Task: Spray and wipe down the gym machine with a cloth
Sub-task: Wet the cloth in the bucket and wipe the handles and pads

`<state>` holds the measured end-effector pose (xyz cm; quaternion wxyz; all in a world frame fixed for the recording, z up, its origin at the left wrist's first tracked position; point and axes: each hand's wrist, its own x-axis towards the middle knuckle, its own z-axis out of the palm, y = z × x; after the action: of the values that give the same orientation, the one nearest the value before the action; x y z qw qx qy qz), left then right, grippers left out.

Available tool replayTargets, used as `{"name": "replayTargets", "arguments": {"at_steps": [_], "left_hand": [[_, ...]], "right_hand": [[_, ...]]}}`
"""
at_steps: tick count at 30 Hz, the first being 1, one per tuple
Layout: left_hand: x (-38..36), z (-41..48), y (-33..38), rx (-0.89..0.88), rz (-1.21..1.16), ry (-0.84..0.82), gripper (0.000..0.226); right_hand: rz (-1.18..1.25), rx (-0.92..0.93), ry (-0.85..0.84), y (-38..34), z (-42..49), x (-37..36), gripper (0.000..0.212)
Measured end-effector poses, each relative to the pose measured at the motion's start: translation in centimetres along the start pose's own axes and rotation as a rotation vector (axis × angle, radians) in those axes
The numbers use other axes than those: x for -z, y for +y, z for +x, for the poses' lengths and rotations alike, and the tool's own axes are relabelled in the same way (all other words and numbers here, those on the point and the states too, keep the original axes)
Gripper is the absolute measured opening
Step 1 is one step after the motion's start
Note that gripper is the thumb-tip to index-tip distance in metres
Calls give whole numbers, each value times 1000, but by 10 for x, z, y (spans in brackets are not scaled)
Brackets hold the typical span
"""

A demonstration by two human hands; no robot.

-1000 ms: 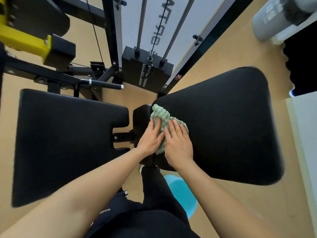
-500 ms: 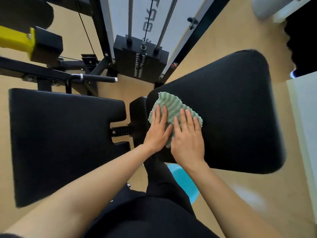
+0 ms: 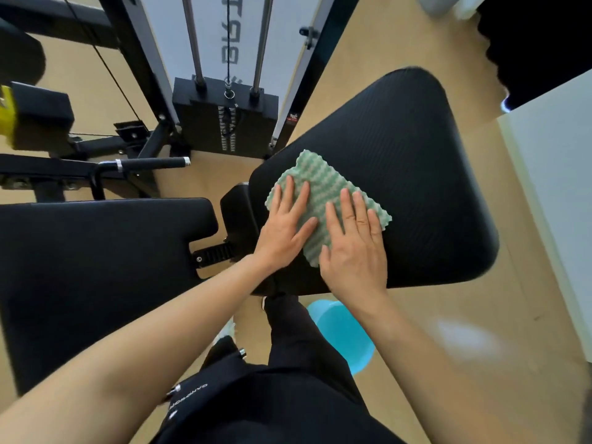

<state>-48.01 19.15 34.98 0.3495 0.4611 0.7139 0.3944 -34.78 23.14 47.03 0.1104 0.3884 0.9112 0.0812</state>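
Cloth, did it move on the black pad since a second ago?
Yes. The cloth slid right, away from the black pad's left edge and further onto it, pressed flat under the left hand and right hand.

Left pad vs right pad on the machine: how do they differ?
The right pad is finely ribbed, round-cornered; the left pad looks smooth, squarer, notched on one edge. The right pad carries the green cloth, pressed flat by the left hand and right hand; the left pad has none. Both are black.

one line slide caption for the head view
Left hand and right hand press a green cloth flat on the black pad.
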Motion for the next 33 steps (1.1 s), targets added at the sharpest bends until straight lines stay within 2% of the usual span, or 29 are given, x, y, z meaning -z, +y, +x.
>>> {"name": "replayTargets", "arguments": {"at_steps": [4,7,14,18,24,29,33], "left_hand": [[26,52,14,-10,-45,66,68],[23,52,7,-17,-38,100,70],[-10,-1,-43,186,3,203,68],[-46,-46,-68,369,-127,135,76],[-86,-101,-89,492,-220,57,84],[-74,-73,-123,647,-339,11,74],[-40,-27,-152,618,-347,19,78]], "right_hand": [[-22,0,70,3,49,20,70],[-78,45,56,-4,70,17,67],[-161,290,-160,-36,78,-21,67],[-222,450,-303,-53,56,-55,73],[-402,684,-428,-70,30,-91,78],[-563,787,-454,-86,64,-97,79],[-630,775,-420,-108,112,-104,81]]}}
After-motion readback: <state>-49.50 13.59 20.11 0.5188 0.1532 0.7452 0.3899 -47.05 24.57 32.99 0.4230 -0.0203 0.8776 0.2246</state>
